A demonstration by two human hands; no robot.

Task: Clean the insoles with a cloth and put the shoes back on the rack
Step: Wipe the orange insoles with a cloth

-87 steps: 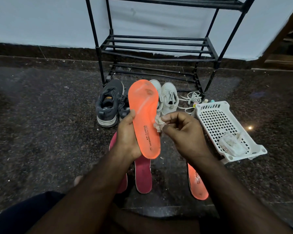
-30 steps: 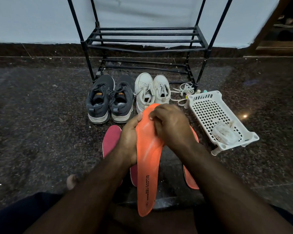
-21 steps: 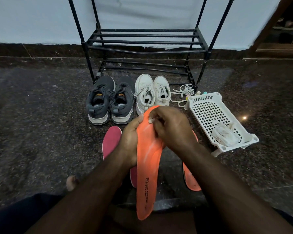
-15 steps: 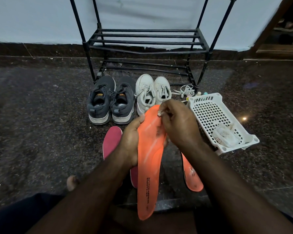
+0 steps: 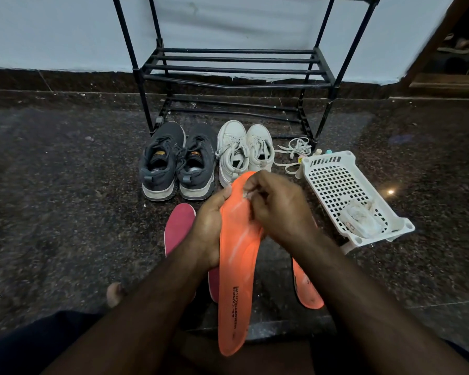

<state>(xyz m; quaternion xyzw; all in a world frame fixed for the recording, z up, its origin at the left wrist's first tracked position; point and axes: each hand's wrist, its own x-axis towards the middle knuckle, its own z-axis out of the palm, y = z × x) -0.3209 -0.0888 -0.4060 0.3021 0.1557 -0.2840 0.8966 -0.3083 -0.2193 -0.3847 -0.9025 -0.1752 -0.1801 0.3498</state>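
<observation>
1. The left hand (image 5: 210,228) grips the orange insole (image 5: 237,266) from its left edge: the thumb lies over the upper edge near the toe, and the fingers curl behind it, out of sight.
2. The right hand (image 5: 279,209) has its fingers curled together, pinching a small white cloth (image 5: 247,195), of which only a scrap shows between the fingertips.
3. The cloth is pressed on the insole's top face, near the toe end, just right of the left thumb.
4. The insole is held lengthwise, toe pointing away and heel toward the person, printed face up, with pale streaks down its middle.
5. A second orange insole (image 5: 307,292) lies on the floor (image 5: 52,212) under the right forearm.
6. Two red insoles (image 5: 179,226) lie on the floor, below and left of the left hand; the second is mostly hidden.
7. Grey shoes (image 5: 178,163) and white shoes (image 5: 244,150) stand side by side on the floor, in front of the black rack (image 5: 233,69), not on it.
8. Loose white laces (image 5: 294,151) lie just right of the white shoes.
9. A white basket (image 5: 333,182) sits to the right, tilted, with a crumpled pale packet (image 5: 362,217) in its near end.
10. Small bottles (image 5: 322,152) show behind the basket's far corner, too small to make out.
</observation>
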